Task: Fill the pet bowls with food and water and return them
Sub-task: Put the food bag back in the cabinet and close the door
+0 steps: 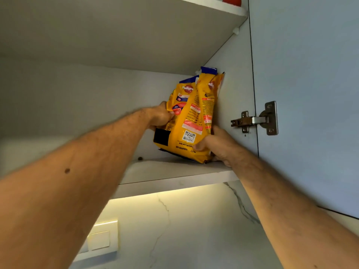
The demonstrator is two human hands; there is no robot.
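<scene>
A yellow dog food bag (191,121) with a blue top stands tilted on the lower shelf (171,171) of an open wall cabinet, leaning against the right side panel. My left hand (160,117) grips the bag's left edge about halfway up. My right hand (217,146) holds the bag's lower right corner, near the shelf's front edge. Both arms reach up from below. No pet bowls are in view.
The open cabinet door (310,94) hangs at the right on a metal hinge (256,120). An upper shelf (136,32) carries something red (232,0) at its top edge. Below the cabinet are a lit marble wall (184,230) and a wall switch plate (99,239).
</scene>
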